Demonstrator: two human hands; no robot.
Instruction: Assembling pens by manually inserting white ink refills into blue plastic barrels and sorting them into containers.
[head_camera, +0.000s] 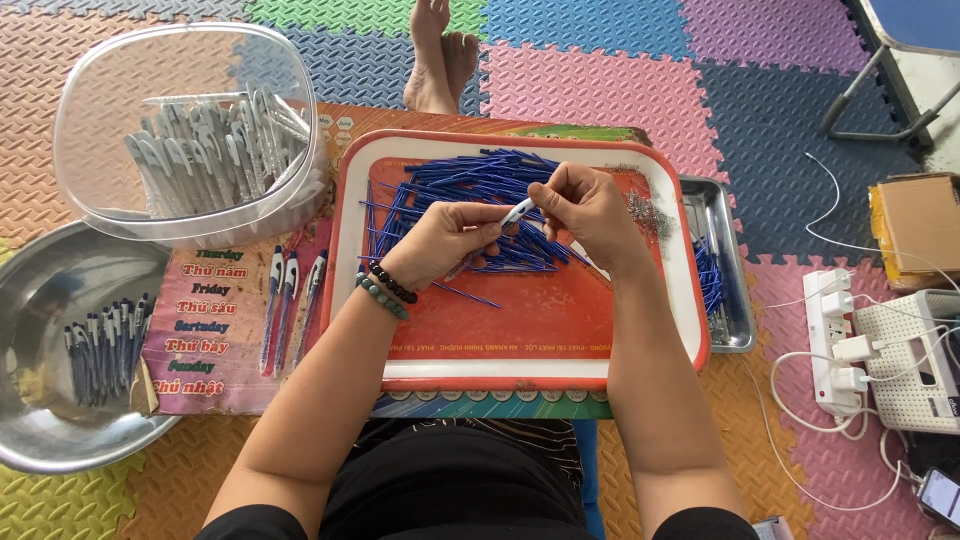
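Two bare hands meet over the orange plastic tray with a white rim (520, 340), and between them sits one white pen barrel (518, 211). The left hand (440, 240), with bead bracelets at the wrist, pinches the barrel's lower end in its fingertips; the right hand (590, 210) closes its thumb and forefinger on the upper tip, as though feeding something thin into it — whether a refill is already inside cannot be told from this view. Both hands hover just above the heap of loose blue pen refills (470, 200) spread across the tray's far half, so the next piece lies within a short reach.

A small scatter of tiny metal springs (645, 212) rests at the tray's right edge, close to the right hand. Just beyond it a rectangular steel tray (735, 300) holds a few more blue refills. To the left, three finished white-and-blue pens (292, 300) lie side by side on the printed cardboard sheet (210, 330) — apart from the raw parts, seemingly to keep done work separate. Farther left, a clear plastic tub (190, 130) holds many white barrels, and a round steel bowl (60, 350) holds a bundle of dark blue pens. Bare feet of another person show at the top edge, well away
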